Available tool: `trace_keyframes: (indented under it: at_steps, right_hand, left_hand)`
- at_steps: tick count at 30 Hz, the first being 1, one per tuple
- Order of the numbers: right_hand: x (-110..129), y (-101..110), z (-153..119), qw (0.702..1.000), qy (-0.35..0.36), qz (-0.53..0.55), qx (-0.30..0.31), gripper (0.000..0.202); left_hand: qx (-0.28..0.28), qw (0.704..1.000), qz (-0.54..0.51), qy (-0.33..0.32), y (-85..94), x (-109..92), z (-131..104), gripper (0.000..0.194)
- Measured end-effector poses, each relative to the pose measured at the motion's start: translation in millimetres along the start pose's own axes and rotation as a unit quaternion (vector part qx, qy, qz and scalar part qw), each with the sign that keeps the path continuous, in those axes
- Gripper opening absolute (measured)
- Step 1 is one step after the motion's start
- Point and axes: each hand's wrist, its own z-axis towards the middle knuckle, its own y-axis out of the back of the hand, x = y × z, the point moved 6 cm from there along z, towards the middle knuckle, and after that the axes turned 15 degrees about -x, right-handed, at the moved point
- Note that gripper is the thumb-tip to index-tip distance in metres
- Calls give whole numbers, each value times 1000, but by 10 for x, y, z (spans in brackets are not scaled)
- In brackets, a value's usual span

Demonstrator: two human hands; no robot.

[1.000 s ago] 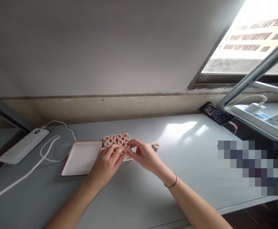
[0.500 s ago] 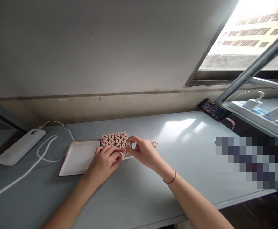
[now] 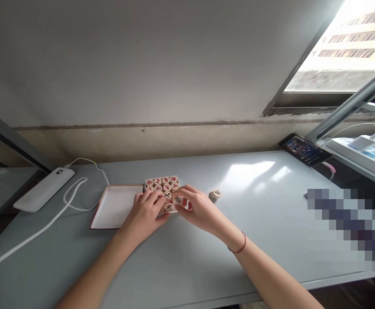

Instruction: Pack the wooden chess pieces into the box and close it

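1. The shallow, pale-edged box was set on the smooth grey table and packed with rows of squat, round, cream-coloured discs, their flat tops marked with red or black characters
2. At the box's near right corner, a black-marked disc was held between the thumb and forefinger of the right hand
3. The box's near left part was covered by the left hand, fingers bent over the discs; whether any was gripped could not be told
4. Just left of the box, a shallow, white-lined tray was laid
5. Right of the box, a lone disc was placed
6. Farther left of the box, a glossy white oblong device and a white cable were seen
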Motion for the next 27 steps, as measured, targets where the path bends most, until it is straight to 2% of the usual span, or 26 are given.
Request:
trace_keyframes:
  at_steps: [4, 7, 15, 21, 24, 27]
  right_hand:
    - [63, -110, -39, 996, 52, -74, 11, 13]
    - [91, -161, -62, 991, 82, -104, 20, 14]
    - [47, -171, -65, 989, 85, -118, 20, 14]
    - [51, -186, -77, 994, 66, -80, 30, 19]
    - [61, -72, -23, 996, 63, -57, 35, 21]
    - [-87, 242, 66, 992, 24, -120, -10, 23]
  left_hand:
    - [-11, 1000, -4, 2, 15, 31, -3, 13]
    - [-12, 1000, -6, 1, 22, 32, 0, 13]
    - [-10, 1000, -12, 10, 19, 25, 6, 15]
    - [-9, 1000, -12, 6, 20, 21, 3, 13]
    - [-8, 1000, -13, 2, 16, 20, 0, 16]
    - [-11, 1000, -12, 1, 18, 12, 2, 17]
